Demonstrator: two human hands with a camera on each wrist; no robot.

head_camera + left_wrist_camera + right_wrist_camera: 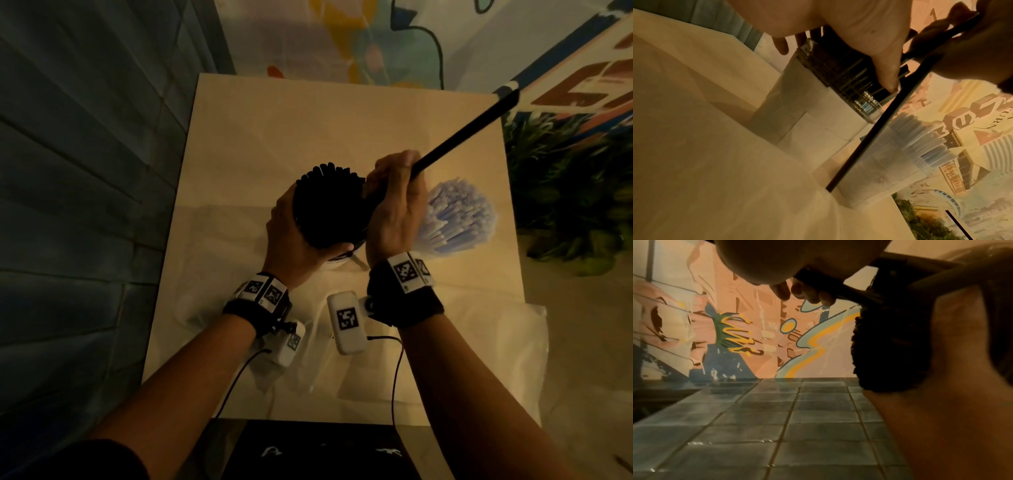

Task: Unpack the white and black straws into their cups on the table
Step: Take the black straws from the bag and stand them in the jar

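On the beige table [308, 120], my left hand [296, 236] grips the clear cup [838, 73] packed with black straws [329, 202], thumb [888, 74] lying on its wall. My right hand [394, 198] is curled around a thin bunch of long black straws [469, 130] beside that cup; they slant up and away to the right. In the left wrist view their lower end [869, 134] reaches down toward the table between the two cups. Just right of my right hand stands the cup of white straws [459, 216], fanned out.
Crumpled clear plastic bags [462, 342] cover the near part of the table under my wrists. A green plant [575, 192] stands off the table's right edge. A grey tiled wall [85, 171] is on the left and a dark box [318, 452] at the near edge.
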